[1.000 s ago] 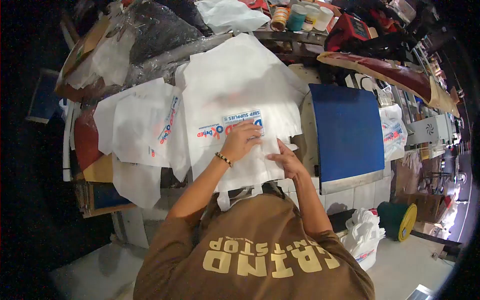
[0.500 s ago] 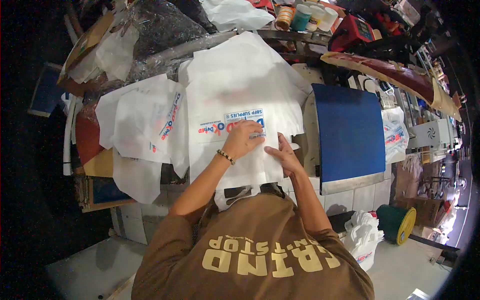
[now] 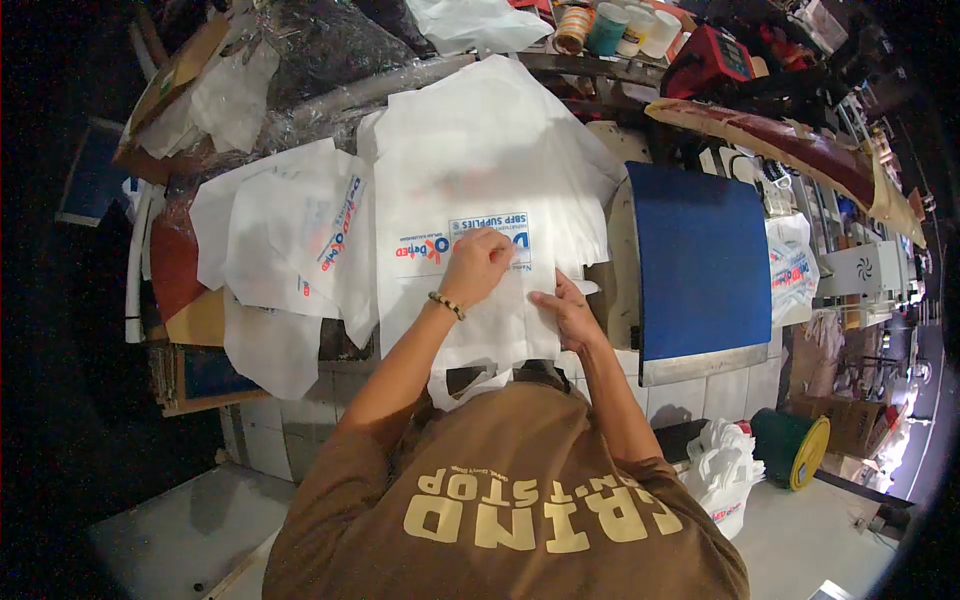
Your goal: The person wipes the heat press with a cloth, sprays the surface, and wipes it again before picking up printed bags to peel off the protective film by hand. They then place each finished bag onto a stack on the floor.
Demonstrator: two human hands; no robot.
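A white printed bag (image 3: 470, 130) lies flat in front of me, on other white sheets, with red and blue lettering near its lower part. My left hand (image 3: 478, 262), with a beaded bracelet at the wrist, rests over the lettering. Its fingers are curled together, and whatever may be between them is hidden. At the bag's lower right edge, my right hand (image 3: 568, 312) pinches the white material, thumb on top and fingers partly underneath. A small white flap sticks out beside these fingers.
More printed white bags (image 3: 290, 230) lie on the left. To the right stands a blue padded board (image 3: 700, 265) with a metal edge. Paint containers (image 3: 608, 30) and a red device (image 3: 708, 62) are at the back. A green bin (image 3: 785, 445) and bundled white bags (image 3: 722, 470) are on the lower right.
My left hand's fingers have drawn in from spread over the print to curled together, uncovering more lettering. My right hand keeps its pinch at the bag's edge, nearly in place.
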